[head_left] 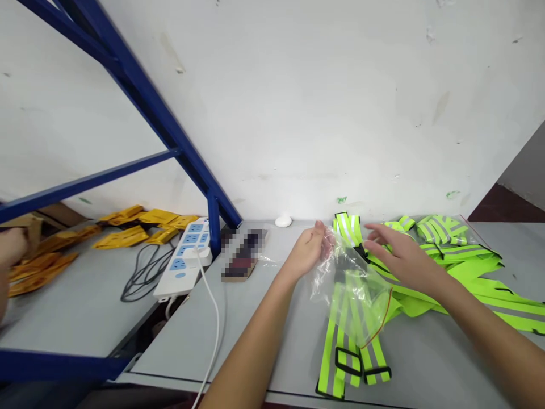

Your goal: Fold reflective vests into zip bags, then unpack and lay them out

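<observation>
My left hand (309,250) grips the top of a clear plastic zip bag (370,318), which hangs down to the right, its red seal line at the lower end. Behind and below the bag lie neon yellow-green reflective straps (327,358) with silver stripes and black buckles. My right hand (398,255) is open, fingers apart, beside a folded strap bundle (347,227) near the wall; no held item shows in it. Under my right forearm spreads a pile of neon reflective vests or belts (477,278), their exact kind unclear. A packed clear bag of straps (447,230) lies behind.
A white power strip (183,255) with a white cable (217,318) stands left of a blurred-out phone-like item (244,255). A blue metal frame (170,119) slants across the left. Yellow packets (123,236) lie beyond it, near another person's hand (12,247). A white round object (283,221) sits by the wall.
</observation>
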A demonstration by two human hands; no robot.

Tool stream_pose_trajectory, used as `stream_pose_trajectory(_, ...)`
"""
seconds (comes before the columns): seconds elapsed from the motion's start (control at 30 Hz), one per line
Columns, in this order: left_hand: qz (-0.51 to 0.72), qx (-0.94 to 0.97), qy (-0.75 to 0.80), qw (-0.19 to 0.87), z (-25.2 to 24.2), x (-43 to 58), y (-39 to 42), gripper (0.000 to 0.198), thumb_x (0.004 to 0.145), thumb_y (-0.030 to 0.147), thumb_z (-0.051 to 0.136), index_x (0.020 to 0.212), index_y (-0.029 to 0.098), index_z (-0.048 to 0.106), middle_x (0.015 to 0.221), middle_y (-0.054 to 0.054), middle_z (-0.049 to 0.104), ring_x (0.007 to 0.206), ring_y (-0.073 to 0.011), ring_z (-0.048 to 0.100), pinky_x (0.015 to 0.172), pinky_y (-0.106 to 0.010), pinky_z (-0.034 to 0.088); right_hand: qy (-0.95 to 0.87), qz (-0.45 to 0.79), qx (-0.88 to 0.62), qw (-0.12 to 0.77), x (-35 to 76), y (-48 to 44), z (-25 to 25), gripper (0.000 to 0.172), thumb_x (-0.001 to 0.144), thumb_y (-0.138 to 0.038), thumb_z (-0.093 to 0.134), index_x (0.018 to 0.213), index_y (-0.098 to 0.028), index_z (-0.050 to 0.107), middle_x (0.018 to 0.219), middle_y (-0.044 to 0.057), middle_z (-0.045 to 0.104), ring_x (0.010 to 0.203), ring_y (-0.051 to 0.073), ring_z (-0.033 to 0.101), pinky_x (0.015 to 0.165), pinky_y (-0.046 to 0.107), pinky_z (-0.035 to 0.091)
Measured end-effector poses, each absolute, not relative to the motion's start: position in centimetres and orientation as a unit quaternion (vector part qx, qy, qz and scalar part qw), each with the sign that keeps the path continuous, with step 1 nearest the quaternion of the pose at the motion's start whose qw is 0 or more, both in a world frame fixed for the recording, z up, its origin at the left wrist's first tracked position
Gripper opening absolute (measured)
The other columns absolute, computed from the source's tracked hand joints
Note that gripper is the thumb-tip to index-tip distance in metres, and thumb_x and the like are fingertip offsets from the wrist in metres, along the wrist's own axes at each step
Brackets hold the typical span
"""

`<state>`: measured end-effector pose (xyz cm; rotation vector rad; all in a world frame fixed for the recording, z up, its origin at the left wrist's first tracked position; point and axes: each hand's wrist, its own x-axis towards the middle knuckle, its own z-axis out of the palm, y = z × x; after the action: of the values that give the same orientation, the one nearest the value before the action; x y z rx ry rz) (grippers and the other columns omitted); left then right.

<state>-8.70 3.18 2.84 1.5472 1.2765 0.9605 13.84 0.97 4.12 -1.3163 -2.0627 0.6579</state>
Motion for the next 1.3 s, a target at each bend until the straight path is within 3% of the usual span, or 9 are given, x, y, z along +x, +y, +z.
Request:
stream_pose_trajectory(0.13, 0.380, 0.653, 0.478, 0.447, 3.7, -8.2, 2.3, 0.063, 0.090, 0.069, 0.025, 0.057, 0.019, 0.047, 0.049, 0.002, 0.047, 0.049, -0.0114, 0.046, 0.051, -0.024, 0.037, -0.744, 0.436, -0.438, 0.252, 9.2, 2.9, 5.5, 0.031, 0.086, -0.050, 0.054, 0.087, -0.020, 0.061, 0.075, 0.001, 0.065, 0.063, 0.015, 0.057, 0.055, 0.026, 0.042)
stream_pose_trajectory(0.23, 0.333, 0.666, 0.487, 0.456, 4.2, -9.4, 2.3, 0.050, 0.086, 0.065, 0.044, 0.065, 0.019, 0.049, 0.048, 0.005, 0.046, 0.045, -0.0096, 0.041, 0.045, -0.022, 0.032, -0.700, 0.496, -0.435, 0.274, 8.4, 4.5, 5.2, 0.033, 0.081, -0.052, 0.059, 0.077, -0.020, 0.055, 0.058, -0.004, 0.054, 0.050, 0.010, 0.044, 0.048, 0.023, 0.032)
stream_pose_trajectory(0.33, 0.270, 0.665, 0.488, 0.498, 4.5, -11.1, 2.1, 0.037, 0.081, 0.056, 0.058, 0.075, 0.020, 0.051, 0.048, 0.007, 0.046, 0.040, -0.0088, 0.041, 0.041, -0.021, 0.032, -0.678, 0.483, -0.461, 0.308, 8.3, 5.8, 4.9, 0.036, 0.080, -0.055, 0.058, 0.076, -0.021, 0.051, 0.050, -0.008, 0.044, 0.045, 0.009, 0.038, 0.046, 0.023, 0.027)
stream_pose_trajectory(0.5, 0.305, 0.613, 0.580, 0.441, 4.4, -13.3, 1.8, 0.029, 0.087, 0.050, 0.048, 0.086, 0.021, 0.053, 0.045, 0.009, 0.043, 0.038, -0.0101, 0.041, 0.037, -0.019, 0.031, -0.731, 0.358, -0.510, 0.277, 6.4, 8.2, 4.5, 0.034, 0.082, -0.055, 0.054, 0.073, -0.022, 0.051, 0.050, -0.007, 0.038, 0.045, 0.011, 0.035, 0.046, 0.025, 0.027)
stream_pose_trajectory(0.7, 0.348, 0.583, 0.701, 0.217, 3.1, -19.9, 3.7, 0.026, 0.091, 0.034, 0.044, 0.109, 0.021, 0.055, 0.056, 0.003, 0.055, 0.049, -0.0152, 0.054, 0.053, -0.024, 0.042, -0.797, 0.142, -0.517, 0.279, 0.9, 9.5, 3.1, 0.044, 0.093, -0.048, 0.041, 0.123, -0.017, 0.049, 0.091, 0.010, 0.066, 0.080, 0.025, 0.062, 0.064, 0.033, 0.044)
stream_pose_trajectory(0.87, 0.169, 0.536, 0.827, -0.014, 1.0, -23.4, 4.9, 0.062, 0.088, 0.024, 0.050, 0.146, 0.020, 0.029, 0.099, -0.016, 0.068, 0.099, -0.0331, 0.062, 0.081, -0.043, 0.047, -0.918, 0.079, -0.368, 0.127, -1.2, 7.7, 0.4, 0.046, 0.098, -0.043, 0.034, 0.133, -0.018, 0.049, 0.129, 0.014, 0.059, 0.121, 0.031, 0.052, 0.095, 0.045, 0.042)
stream_pose_trajectory(1.0, 0.071, 0.605, 0.785, -0.109, -1.4, -21.0, 5.3, 0.059, 0.083, 0.021, 0.058, 0.141, 0.023, 0.043, 0.142, -0.020, 0.046, 0.131, -0.0386, 0.038, 0.104, -0.062, 0.030, -0.943, 0.066, -0.325, -0.037, -0.7, 5.9, -1.8, 0.047, 0.096, -0.041, 0.041, 0.136, -0.018, 0.050, 0.148, 0.013, 0.043, 0.137, 0.037, 0.036, 0.103, 0.058, 0.035)
stream_pose_trajectory(1.13, 0.054, 0.689, 0.711, -0.130, -3.6, -18.0, 5.3, 0.047, 0.088, 0.024, 0.050, 0.135, 0.020, 0.052, 0.157, -0.015, 0.024, 0.146, -0.0367, 0.010, 0.111, -0.068, 0.006, -0.946, 0.000, -0.322, -0.035, 0.3, 5.1, -2.1, 0.041, 0.096, -0.032, 0.043, 0.132, -0.016, 0.055, 0.145, 0.017, 0.045, 0.132, 0.036, 0.043, 0.102, 0.058, 0.037)
stream_pose_trajectory(1.3, 0.012, 0.739, 0.671, -0.058, -4.7, -16.1, 4.9, 0.046, 0.095, 0.032, 0.037, 0.134, 0.015, 0.053, 0.144, -0.018, 0.046, 0.147, -0.0305, 0.012, 0.113, -0.063, -0.005, -0.948, 0.056, -0.309, -0.048, 2.4, 5.7, -1.8, 0.045, 0.095, -0.030, 0.041, 0.136, -0.015, 0.050, 0.142, 0.015, 0.050, 0.131, 0.033, 0.046, 0.101, 0.057, 0.039)
